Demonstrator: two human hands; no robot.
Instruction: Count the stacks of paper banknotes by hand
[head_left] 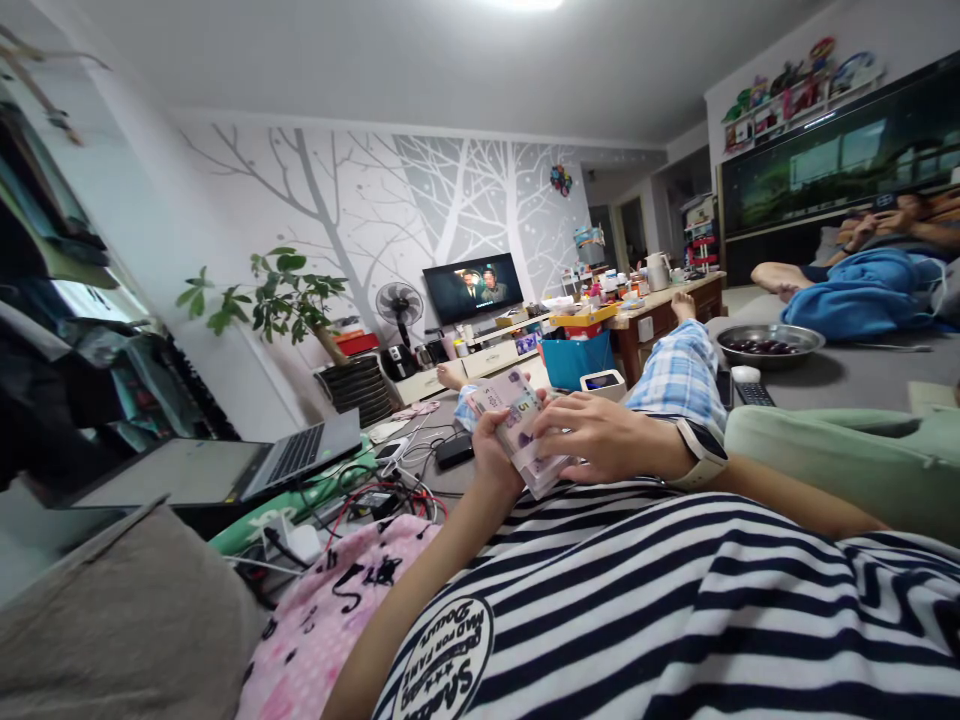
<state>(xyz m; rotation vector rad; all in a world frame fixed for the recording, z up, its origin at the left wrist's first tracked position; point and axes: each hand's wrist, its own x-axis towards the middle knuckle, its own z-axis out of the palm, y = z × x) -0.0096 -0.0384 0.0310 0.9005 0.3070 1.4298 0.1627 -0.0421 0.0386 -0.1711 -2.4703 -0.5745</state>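
A stack of banknotes (510,412), the top one marked with a 5, is held tilted above my lap in the head view. My left hand (496,455) wraps around its left edge, thumb over the top note. From the right, my right hand (592,435) lies over the stack with bent fingers touching the notes' right side. A white-banded watch (703,455) is on my right wrist. Whether the right fingertips pinch a single note is hard to make out.
An open laptop (300,455) and tangled cables (382,495) lie to the left. Rightward are a green cushion (832,445), a remote (754,393) and a metal bowl (771,345) of dark round fruit. Another person (877,240) reclines at far right. A cluttered table (664,305) stands ahead.
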